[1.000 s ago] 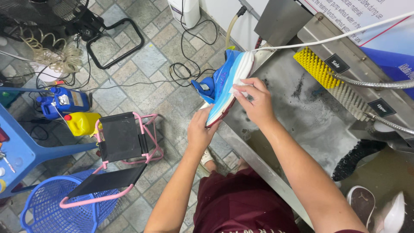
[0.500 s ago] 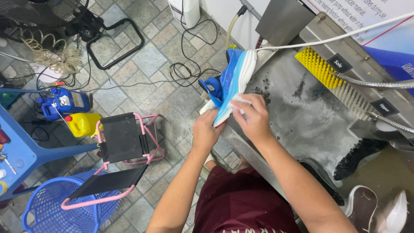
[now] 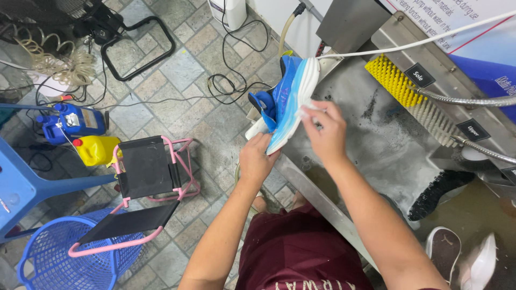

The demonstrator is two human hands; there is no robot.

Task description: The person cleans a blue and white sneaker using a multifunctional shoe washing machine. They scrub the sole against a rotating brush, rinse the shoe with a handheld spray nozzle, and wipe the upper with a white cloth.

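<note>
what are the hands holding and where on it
The left hand grips the blue shoe at its lower end. The right hand presses a small white pad against the white sole edge.

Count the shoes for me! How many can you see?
3. The blue shoe is held by both hands at the metal sink's edge. Two more, a grey shoe and a white shoe, lie at the lower right. Others may be hidden.

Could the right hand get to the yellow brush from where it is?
Probably yes: the right hand is at the blue shoe, and only bare wet metal lies between it and the yellow brush.
</note>
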